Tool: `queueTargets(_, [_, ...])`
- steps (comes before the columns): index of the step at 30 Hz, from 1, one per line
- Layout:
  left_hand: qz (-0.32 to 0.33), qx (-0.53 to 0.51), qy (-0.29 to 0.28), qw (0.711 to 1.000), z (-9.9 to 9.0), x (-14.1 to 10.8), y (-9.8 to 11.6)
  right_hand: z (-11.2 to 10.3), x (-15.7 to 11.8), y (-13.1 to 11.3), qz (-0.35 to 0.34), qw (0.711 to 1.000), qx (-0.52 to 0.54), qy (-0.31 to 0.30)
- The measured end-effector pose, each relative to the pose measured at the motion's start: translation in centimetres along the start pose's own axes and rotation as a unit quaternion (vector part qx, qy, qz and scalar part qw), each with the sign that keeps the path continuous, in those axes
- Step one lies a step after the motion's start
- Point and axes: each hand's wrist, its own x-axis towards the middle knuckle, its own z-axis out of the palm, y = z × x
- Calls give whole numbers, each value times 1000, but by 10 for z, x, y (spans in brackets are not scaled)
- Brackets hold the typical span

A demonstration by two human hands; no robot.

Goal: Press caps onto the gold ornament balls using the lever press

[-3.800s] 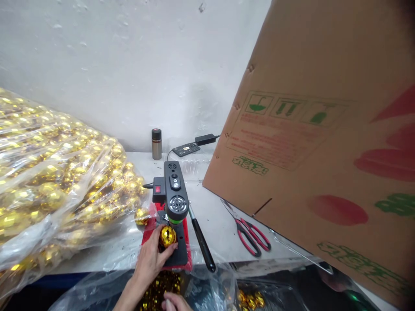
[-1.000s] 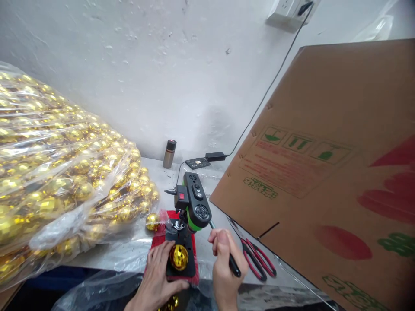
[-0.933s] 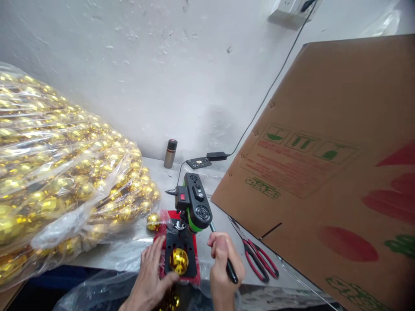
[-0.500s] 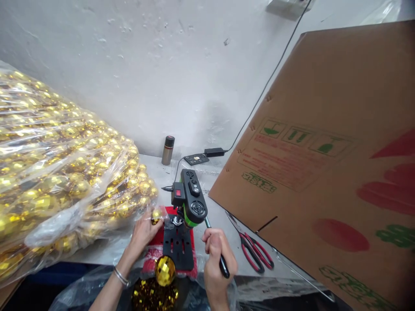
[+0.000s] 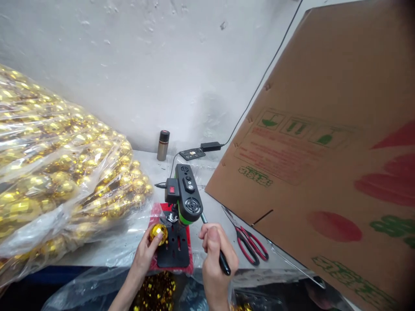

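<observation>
A small black and green bench drill press [image 5: 188, 192] stands on a black slotted base plate [image 5: 173, 252] over red plastic. My left hand [image 5: 144, 255] holds a shiny gold faceted ball [image 5: 158, 234] between thumb and fingers at the left edge of the plate. My right hand [image 5: 217, 259] is wrapped round the black-ended metal lever [image 5: 223, 262] on the press's right side. The drill tip is hidden under the press head.
A big clear bag of gold balls [image 5: 65, 172] fills the left. Red-handled scissors [image 5: 249, 242] lie right of the press, beside a large cardboard box [image 5: 308, 142]. Behind are a bottle [image 5: 163, 146] and a power adapter [image 5: 210, 146]. Gold pieces [image 5: 155, 293] lie below the table edge.
My left hand has moved from beside the bag's edge down to the plate, with a gold ball in its fingers. The loose ball at the plate's front is gone from there. The view has shifted slightly.
</observation>
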Motion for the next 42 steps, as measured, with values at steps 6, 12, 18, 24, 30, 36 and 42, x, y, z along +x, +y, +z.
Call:
queueTargets(6, [103,175,-11,979,19,-8,-4,0,11,-6,14,1000,-4,-3])
queueTargets(12, [193,271,8,943,30,-8,-13,-3,13,-7,5,1000,-3,-24])
queueTargets(18, [294,313,-5,903,18,-2,-26,-4,9,-7,-16,1000,-3,-26])
queueTargets(24, [327,345,-52,878,4,-6,-26,-1,5,-2,-11,1000,-4,-12])
queueTargets(30, [289,350,-98,886,16,4,-13,-3,2,-5,6,1000,-7,-16])
queueTargets(36, [255,337,-116,899,20,4,-9,-2,-2,-7,24,1000,-12,8])
queueTargets(42, [250,343,-128,896,21,2,-6,0,-16,6,-20,999,-29,20])
